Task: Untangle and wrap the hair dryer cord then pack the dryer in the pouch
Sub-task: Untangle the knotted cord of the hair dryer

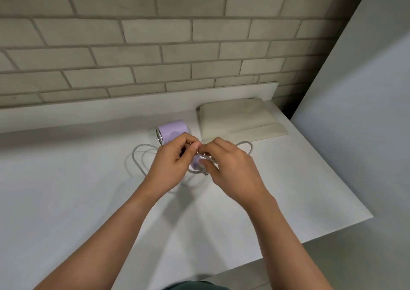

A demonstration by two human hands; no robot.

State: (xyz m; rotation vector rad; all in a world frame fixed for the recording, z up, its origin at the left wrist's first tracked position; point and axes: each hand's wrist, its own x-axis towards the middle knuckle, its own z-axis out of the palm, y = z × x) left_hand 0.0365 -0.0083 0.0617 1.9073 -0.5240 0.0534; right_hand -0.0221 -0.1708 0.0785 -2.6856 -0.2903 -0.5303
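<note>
Both hands' grip pinches cord (pixel 142 156) over lilac dryer (pixel 173 131); beige pouch (pixel 239 121) flat behind, contents unseen.

The view holds 1 lilac hair dryer (pixel 172 129), 1 pale grey cord (pixel 138 156) lying in several loops whose exact number cannot be told, and 1 beige pouch (pixel 239 121). There are 2 bare hands, 1 left hand (pixel 172 163) and 1 right hand (pixel 230 167). All of it sits on 1 white table (pixel 66 190) before 1 brick wall (pixel 155 34).
</note>
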